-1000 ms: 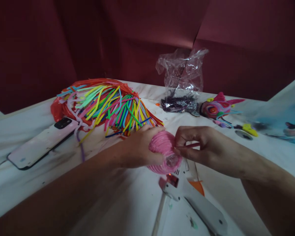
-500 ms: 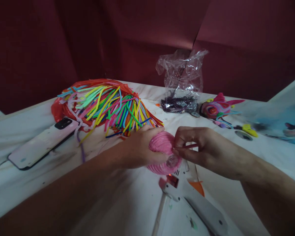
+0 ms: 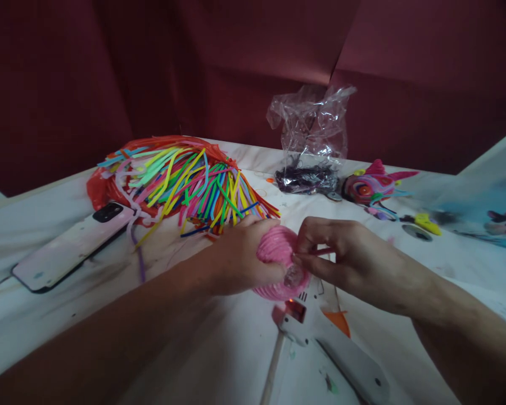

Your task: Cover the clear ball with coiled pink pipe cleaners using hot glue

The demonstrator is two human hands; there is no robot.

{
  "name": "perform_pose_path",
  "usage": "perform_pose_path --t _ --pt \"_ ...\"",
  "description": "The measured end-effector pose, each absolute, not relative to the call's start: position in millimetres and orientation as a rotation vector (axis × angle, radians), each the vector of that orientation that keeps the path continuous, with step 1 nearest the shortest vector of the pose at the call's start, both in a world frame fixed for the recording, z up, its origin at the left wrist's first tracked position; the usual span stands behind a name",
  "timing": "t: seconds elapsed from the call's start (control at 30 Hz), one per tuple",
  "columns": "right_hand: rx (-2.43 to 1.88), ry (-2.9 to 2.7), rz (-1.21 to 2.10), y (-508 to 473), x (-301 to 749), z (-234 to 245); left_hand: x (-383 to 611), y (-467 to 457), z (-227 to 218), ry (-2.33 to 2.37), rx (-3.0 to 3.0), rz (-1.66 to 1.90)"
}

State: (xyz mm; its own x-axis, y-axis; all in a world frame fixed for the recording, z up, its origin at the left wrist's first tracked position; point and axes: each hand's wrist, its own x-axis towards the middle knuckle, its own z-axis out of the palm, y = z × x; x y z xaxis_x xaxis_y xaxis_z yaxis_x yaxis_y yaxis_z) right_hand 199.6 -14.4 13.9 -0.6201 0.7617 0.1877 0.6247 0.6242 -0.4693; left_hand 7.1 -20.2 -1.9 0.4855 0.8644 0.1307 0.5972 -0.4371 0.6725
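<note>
Left hand point(image 3: 245, 256), pink ball point(image 3: 277, 246) in grasp

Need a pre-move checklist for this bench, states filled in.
1. Left hand gripping the pink ridged piece: ok.
2. Right hand pinching the thin strip: ok.
3. Strip's near end attached: cannot tell, fingertips hide it.
4. Pink covering complete: not ok, a clear patch shows.
5. Pink piece off the white tool: cannot tell, they overlap in view.
6. Phone clear of both hands: ok.
</note>
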Motion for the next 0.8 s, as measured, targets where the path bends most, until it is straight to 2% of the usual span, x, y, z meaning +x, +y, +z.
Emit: perform_pose_path --t 0.23,0.53,0.8 --pt "-1.113 -2.503 0.359 -19.2 198.1 13.6 8.9 -20.2 -2.7 1.237 2.12 0.686" --pt "-1.107 -2.553 0.008 -25.8 192.3 15.5 9.5 -19.7 -2.5 1.262 2.086 0.682" --pt "-1.409 -2.514 0.096 -30.4 187.0 18.0 9.5 -20.8 -2.0 1.282 2.047 0.702"
